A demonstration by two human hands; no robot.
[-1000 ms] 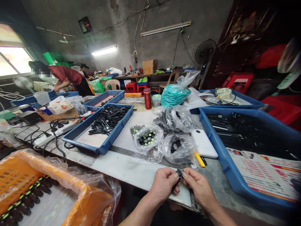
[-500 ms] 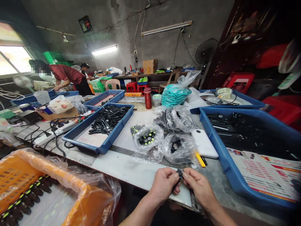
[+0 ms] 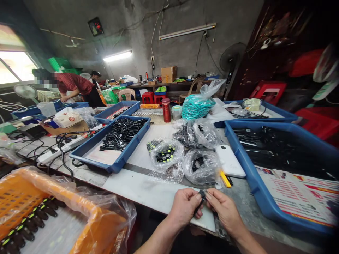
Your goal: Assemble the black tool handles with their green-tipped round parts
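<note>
Near the table's front edge, my left hand (image 3: 186,204) is closed around a small black plastic part (image 3: 202,194), its thumb pressed on the side. My right hand (image 3: 222,204) meets it from the right, thumb and forefinger pinched at the part's edge; anything tiny between those fingertips is hidden. Just beyond my hands stands an open clear bag (image 3: 201,167) with black pieces inside. Left of it, another bag (image 3: 165,153) holds black pieces with yellow-green dots. A white board (image 3: 148,190) lies under and left of my hands.
Blue trays flank the work spot: one with black parts (image 3: 116,167) at left, another (image 3: 253,183) at right. A white phone-like slab (image 3: 230,161) and a yellow-handled tool (image 3: 225,179) lie nearby. An orange basket (image 3: 97,225) stands front left. Another person (image 3: 72,84) bends over trays at far left.
My hands and the black part stay in almost the same place. The person at far left has shifted slightly.
</note>
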